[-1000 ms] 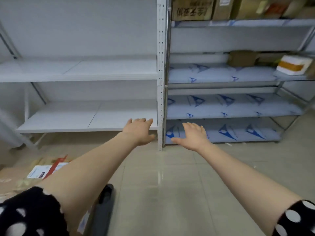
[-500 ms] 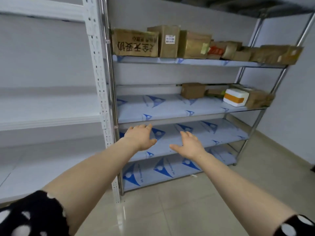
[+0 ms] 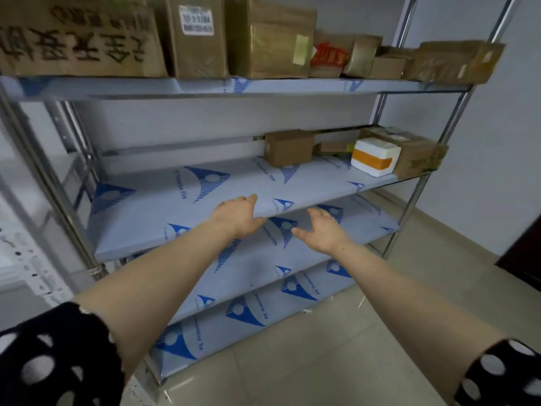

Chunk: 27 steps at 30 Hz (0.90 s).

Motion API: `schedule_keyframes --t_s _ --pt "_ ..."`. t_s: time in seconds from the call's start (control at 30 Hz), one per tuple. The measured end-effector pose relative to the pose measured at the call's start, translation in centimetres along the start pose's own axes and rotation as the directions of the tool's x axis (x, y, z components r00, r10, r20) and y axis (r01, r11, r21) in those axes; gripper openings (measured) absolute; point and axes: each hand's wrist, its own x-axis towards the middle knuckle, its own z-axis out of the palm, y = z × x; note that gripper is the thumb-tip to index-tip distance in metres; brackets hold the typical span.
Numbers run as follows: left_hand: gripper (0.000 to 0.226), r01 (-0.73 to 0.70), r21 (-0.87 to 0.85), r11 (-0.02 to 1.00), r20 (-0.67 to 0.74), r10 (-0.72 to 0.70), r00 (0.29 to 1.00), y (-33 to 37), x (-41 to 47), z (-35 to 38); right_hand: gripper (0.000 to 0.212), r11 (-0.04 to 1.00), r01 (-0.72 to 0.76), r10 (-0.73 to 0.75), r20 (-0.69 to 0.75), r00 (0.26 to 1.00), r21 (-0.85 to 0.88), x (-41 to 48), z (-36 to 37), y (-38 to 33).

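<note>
Both my arms reach forward toward a metal shelf rack (image 3: 424, 183) whose boards are covered in blue-printed film. My left hand (image 3: 237, 215) hovers in front of the second shelf's front edge, fingers straight and holding nothing. My right hand (image 3: 320, 230) is a little lower and to the right, palm turned inward, fingers relaxed and empty. Neither hand touches the shelf as far as I can tell.
Several cardboard boxes (image 3: 269, 39) line the top shelf. On the second shelf at the right stand a small brown box (image 3: 288, 148), a white foam box with orange tape (image 3: 374, 156) and a taped parcel (image 3: 418, 155). A white rack (image 3: 26, 268) stands left; tiled floor (image 3: 336, 347) lies below.
The view has swung up and to the right, from the floor and the white rack toward the film-covered rack, and closer to it. Both hands stay outstretched and empty.
</note>
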Motion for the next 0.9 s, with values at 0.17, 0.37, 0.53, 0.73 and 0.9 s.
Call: schedule_keyframes --t_s 0.17,0.37,0.53,0.73,0.9 --pt "0.062 0.076 -0.032 0.997 0.03 -0.075 0.997 4.0 11.6 2.1 0.064 0.998 0.062 -0.061 0.057 0.997 -0.008 11.0 -2.2 6.4" --pt "0.066 0.163 -0.073 0.984 0.067 -0.158 0.985 8.5 23.7 3.0 0.066 0.996 0.092 -0.09 0.116 0.989 -0.013 24.0 -6.0 13.3" --pt "0.065 0.215 -0.035 0.976 0.084 -0.211 0.974 8.7 31.8 3.3 0.064 0.995 0.097 -0.098 0.143 0.985 0.016 33.2 -6.6 15.6" --pt "0.057 0.208 -0.095 0.973 0.041 -0.205 0.978 8.1 40.7 3.4 0.061 0.995 0.104 -0.104 0.137 0.985 0.002 42.1 -6.9 16.9" --pt "0.049 0.256 -0.189 0.948 0.057 -0.25 0.967 7.6 46.8 3.3 0.053 0.993 0.115 -0.118 0.119 0.986 0.029 49.3 -7.5 17.6"
